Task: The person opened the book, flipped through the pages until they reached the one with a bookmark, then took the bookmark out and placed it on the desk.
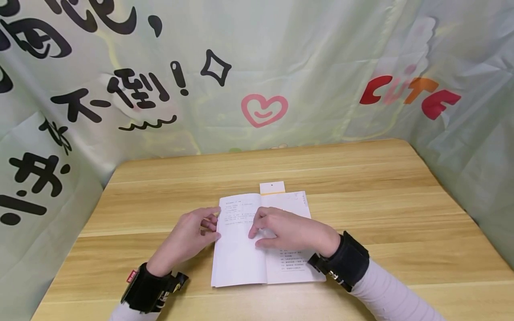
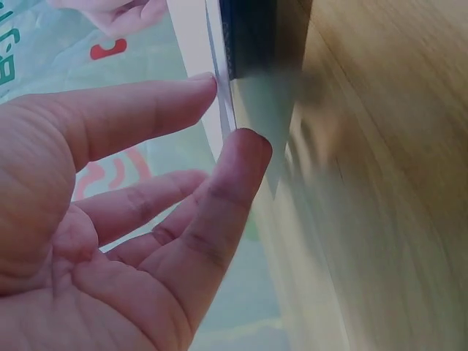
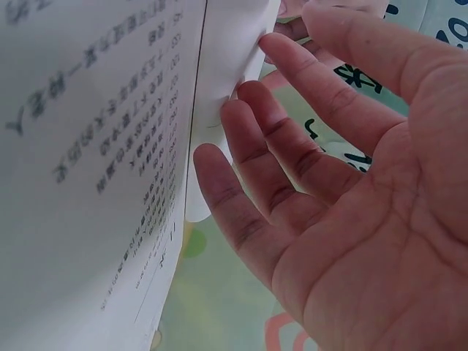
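An open book (image 1: 241, 263) with printed pages lies flat on the wooden table. My left hand (image 1: 190, 234) is at its left edge, with the thumb and forefinger spread apart along the page edge. The left wrist view shows the thumb (image 2: 161, 117) meeting the pages' edge, while the other fingers bend loosely. Across the book's middle reaches my right hand (image 1: 287, 229), fingertips over the left page close to the spine. Seen from the right wrist, its fingers (image 3: 252, 153) are relaxed and slightly bent, with nothing held; some fingertips appear to touch the paper.
A white card (image 1: 272, 187) with a small dark dot sticks out past the book's top edge. The wooden table (image 1: 385, 200) extends around the book. Behind and beside it hangs a pale printed curtain (image 1: 321, 89). Both wrists wear black straps (image 1: 351, 261).
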{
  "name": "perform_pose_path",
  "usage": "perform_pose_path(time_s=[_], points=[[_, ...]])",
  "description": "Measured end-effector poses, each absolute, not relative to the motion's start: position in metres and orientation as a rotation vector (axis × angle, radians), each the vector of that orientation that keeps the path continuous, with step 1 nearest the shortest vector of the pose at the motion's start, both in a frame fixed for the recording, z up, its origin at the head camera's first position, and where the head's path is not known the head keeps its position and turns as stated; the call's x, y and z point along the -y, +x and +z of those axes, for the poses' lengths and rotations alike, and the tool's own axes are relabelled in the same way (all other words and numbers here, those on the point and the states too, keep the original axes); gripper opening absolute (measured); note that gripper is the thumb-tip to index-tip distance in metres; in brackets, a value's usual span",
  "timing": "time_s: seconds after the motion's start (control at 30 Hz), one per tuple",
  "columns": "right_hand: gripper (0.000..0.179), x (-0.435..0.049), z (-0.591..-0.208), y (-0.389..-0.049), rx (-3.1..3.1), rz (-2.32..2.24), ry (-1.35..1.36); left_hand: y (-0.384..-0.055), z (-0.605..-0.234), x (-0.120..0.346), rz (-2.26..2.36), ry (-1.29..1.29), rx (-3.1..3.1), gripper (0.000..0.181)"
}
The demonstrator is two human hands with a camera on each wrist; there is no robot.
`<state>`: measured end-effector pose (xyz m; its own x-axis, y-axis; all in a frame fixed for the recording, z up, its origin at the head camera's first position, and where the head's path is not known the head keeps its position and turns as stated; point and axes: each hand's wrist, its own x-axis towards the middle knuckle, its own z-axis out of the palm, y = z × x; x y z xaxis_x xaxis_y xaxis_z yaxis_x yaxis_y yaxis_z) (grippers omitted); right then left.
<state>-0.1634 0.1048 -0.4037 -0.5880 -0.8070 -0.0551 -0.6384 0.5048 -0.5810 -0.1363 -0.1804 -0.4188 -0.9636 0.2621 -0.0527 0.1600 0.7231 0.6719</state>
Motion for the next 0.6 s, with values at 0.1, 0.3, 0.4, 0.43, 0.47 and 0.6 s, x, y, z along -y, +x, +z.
perform_pose_path(time_s=[0.1, 0.3, 0.4, 0.43, 0.47, 0.6], points=[[0.018, -0.105, -0.404, -0.162, -2.438, -0.73, -1.202, -0.135, -0.419, 0.18, 1.05, 0.369, -2.787, 0.05], [0.018, -0.104, -0.404, -0.162, -2.439, -0.709, -1.187, -0.132, -0.42, 0.175, 0.936, 0.457, -2.866, 0.044], [0.019, -0.104, -0.404, -0.162, -2.44, -0.704, -1.185, -0.129, -0.42, 0.17, 0.907, 0.514, -2.874, 0.045], [0.019, -0.104, -0.404, -0.162, -2.441, -0.702, -1.183, -0.128, -0.42, 0.168, 0.898, 0.543, -2.873, 0.045], [0.019, -0.104, -0.404, -0.162, -2.441, -0.701, -1.182, -0.127, -0.42, 0.167, 0.892, 0.572, -2.871, 0.045], [0.019, -0.104, -0.404, -0.162, -2.44, -0.698, -1.181, -0.122, -0.421, 0.162, 0.848, 0.712, -2.869, 0.048]])
